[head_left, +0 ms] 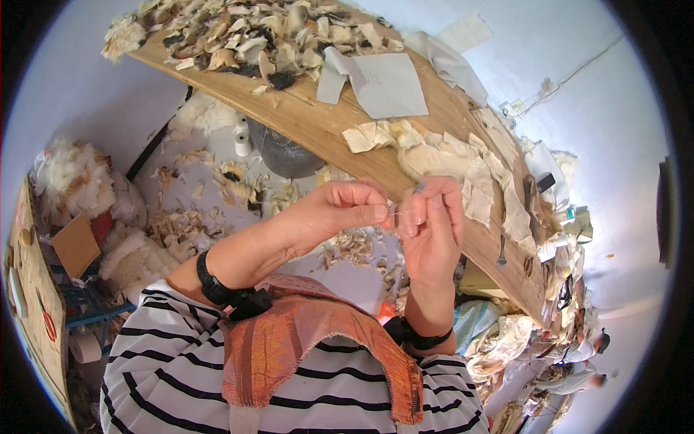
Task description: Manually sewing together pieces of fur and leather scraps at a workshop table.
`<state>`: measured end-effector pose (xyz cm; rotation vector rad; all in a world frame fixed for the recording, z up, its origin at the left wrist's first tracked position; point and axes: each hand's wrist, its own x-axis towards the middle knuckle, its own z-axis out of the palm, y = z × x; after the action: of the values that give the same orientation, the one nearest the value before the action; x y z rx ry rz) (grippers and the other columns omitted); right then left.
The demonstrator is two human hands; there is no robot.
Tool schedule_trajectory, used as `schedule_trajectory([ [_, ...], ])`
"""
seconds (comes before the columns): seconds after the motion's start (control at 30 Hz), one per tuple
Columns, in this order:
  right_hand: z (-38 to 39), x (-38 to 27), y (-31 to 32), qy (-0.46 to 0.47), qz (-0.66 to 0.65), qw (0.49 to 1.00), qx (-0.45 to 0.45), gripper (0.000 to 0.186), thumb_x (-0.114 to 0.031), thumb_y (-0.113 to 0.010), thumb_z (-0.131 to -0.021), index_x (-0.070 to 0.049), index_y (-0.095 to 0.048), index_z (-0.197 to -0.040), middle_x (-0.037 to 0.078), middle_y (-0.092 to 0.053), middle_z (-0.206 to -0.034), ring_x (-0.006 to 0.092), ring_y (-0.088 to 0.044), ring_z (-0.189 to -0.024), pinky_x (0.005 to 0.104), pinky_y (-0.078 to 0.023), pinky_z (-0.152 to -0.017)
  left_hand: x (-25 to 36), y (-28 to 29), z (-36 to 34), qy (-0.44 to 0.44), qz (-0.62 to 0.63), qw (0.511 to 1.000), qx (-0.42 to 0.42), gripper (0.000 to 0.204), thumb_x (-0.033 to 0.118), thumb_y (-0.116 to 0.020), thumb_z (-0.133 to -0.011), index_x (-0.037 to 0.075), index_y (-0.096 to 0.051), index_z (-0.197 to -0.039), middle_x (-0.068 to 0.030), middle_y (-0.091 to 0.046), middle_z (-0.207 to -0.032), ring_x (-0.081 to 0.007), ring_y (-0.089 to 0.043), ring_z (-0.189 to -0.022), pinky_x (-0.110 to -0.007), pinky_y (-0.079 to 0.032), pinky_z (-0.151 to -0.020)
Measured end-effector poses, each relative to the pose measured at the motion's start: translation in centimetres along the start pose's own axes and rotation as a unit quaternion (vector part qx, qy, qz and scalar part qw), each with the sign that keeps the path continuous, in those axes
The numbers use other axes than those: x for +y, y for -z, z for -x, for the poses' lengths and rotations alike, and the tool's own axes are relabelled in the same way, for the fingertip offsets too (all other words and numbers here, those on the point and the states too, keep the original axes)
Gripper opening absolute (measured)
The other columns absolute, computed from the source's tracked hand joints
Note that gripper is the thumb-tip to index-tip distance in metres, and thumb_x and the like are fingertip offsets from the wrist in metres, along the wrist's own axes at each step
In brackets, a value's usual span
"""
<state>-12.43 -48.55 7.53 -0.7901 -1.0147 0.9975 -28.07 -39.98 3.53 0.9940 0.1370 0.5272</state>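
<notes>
My left hand [350,206] and my right hand [432,235] are raised in front of my chest, close together, beside the near edge of the wooden table. A thin, pale strand that looks like thread [400,213] runs across the small gap between their fingertips. My left thumb and forefinger are pinched on one end of it. On the other side, the curled fingers of my right hand close on it. Whether a needle is there is too small to tell. Pale hide pieces [441,163] lie on the table just beyond my right hand.
Heaped fur scraps [238,36] and a grey sheet [390,83] cover parts of the wooden table [303,112]. Below stand a dark bucket [285,152] and white spools [242,137], amid floor scraps. Red-handled scissors [48,322] rest on a board at left. People [578,369] are at far right.
</notes>
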Motion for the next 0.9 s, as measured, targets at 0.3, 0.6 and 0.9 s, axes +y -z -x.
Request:
schedule_trajectory([
  [0.3, -0.1, 0.2, 0.0, 0.021, -0.051, 0.998, -0.008, 0.011, -0.016, -0.046, -0.103, -0.006, -0.050, -0.106, 0.001, -0.046, -0.074, 0.0102, -0.041, -0.062, 0.0244, -0.035, -0.054, 0.0, 0.2, 0.0, 0.015, 0.011, 1.000, 0.005, 0.011, 0.014, -0.068, -0.091, 0.004, -0.070, -0.089, 0.0001, -0.057, -0.098, -0.0104, -0.056, -0.093, -0.026, -0.043, -0.088],
  [0.6, 0.1, 0.6, -0.3, -0.011, -0.047, 0.999, -0.011, 0.011, -0.016, -0.045, -0.104, -0.006, -0.049, -0.107, 0.002, -0.046, -0.074, 0.0099, -0.041, -0.062, 0.0245, -0.035, -0.055, -0.6, 0.3, -0.1, 0.025, 0.057, 0.998, 0.025, 0.009, 0.012, -0.067, -0.089, 0.006, -0.064, -0.083, 0.0007, -0.056, -0.092, -0.0104, -0.052, -0.090, -0.025, -0.039, -0.084],
  [0.9, 0.1, 1.0, -0.2, -0.017, -0.049, 0.998, -0.023, 0.012, -0.016, -0.046, -0.104, -0.005, -0.049, -0.107, 0.003, -0.047, -0.075, 0.0097, -0.040, -0.061, 0.0243, -0.035, -0.056, -0.8, 0.3, -0.1, -0.007, -0.005, 0.998, 0.056, 0.022, 0.021, -0.056, -0.096, 0.005, -0.063, -0.083, -0.0003, -0.058, -0.091, -0.0109, -0.052, -0.091, -0.026, -0.038, -0.086],
])
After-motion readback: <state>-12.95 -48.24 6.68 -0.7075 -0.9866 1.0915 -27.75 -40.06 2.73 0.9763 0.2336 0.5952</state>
